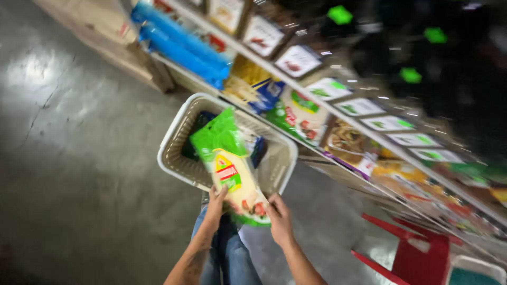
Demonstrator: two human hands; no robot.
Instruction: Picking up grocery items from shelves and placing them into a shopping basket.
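A long green and cream food packet (231, 164) is held over a beige plastic basket (171, 138). My left hand (215, 206) grips the packet's near left corner. My right hand (279, 218) grips its near right corner. The packet's green top end reaches over the basket's inside, where dark packets (257, 149) lie. The basket sits in front of my legs in blue jeans (232, 258).
Store shelves (327, 105) slant across the right, filled with bagged and boxed food and blue packs (182, 45). A red stool or frame (417, 253) stands at lower right. Grey concrete floor (79, 158) spreads to the left. The picture is motion-blurred.
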